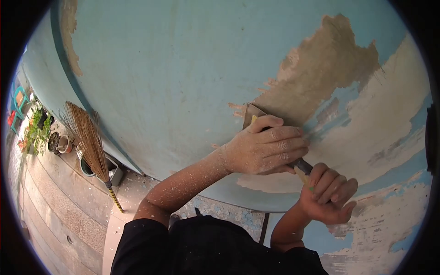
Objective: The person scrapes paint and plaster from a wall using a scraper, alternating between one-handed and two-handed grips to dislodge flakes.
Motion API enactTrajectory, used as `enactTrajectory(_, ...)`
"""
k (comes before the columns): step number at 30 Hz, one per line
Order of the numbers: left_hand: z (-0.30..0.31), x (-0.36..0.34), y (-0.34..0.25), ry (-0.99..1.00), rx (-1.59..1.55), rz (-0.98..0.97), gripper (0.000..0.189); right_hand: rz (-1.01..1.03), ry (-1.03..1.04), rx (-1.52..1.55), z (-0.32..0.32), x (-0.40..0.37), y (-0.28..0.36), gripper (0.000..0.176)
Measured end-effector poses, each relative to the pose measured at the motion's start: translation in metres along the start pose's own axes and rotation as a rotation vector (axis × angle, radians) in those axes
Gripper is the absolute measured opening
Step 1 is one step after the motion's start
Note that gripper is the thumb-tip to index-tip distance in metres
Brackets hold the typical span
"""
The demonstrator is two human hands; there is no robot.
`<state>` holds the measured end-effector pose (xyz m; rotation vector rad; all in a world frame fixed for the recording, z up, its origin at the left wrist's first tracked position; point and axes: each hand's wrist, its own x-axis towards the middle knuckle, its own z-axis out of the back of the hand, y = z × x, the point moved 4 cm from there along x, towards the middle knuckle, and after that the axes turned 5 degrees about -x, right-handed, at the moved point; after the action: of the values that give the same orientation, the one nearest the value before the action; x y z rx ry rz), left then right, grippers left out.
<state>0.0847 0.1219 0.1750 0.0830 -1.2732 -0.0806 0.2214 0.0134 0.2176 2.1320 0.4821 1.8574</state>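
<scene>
A paint scraper [250,113] lies with its metal blade against the light-blue wall [183,68], at the lower left edge of a bare patch [330,55] where the paint is gone. My left hand [268,146], dusted with pale flakes, is closed around the scraper near its blade. Lower and to the right, my right hand [327,192] grips the end of the handle [301,166], which looks dark and yellow. Much of the scraper is hidden behind my fingers.
A stick broom [87,137] leans on the wall at left, beside a grey bin [114,174]. Potted plants [36,130] and a green chair [19,98] stand farther off. Paint flakes lie on the floor [224,208] below the wall.
</scene>
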Motion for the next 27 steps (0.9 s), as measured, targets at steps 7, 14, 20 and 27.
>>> enactTrajectory(7,0.006,0.0,0.005,-0.002,0.04,-0.058,0.041,0.009,-0.112,0.085,-0.004,-0.009,-0.008,0.035)
enactTrajectory(14,0.008,0.002,-0.005,-0.048,-0.008,-0.049,0.041,-0.005,-0.03,-0.018,-0.014,-0.008,0.015,0.035)
enactTrajectory(20,0.039,-0.029,0.022,-0.029,0.141,0.057,0.042,-0.203,-0.041,0.2,-0.026,0.003,-0.052,0.033)
enactTrajectory(27,0.026,0.008,-0.012,-0.136,-0.002,0.027,0.042,-0.054,0.13,0.008,-0.043,0.03,0.03,0.031)
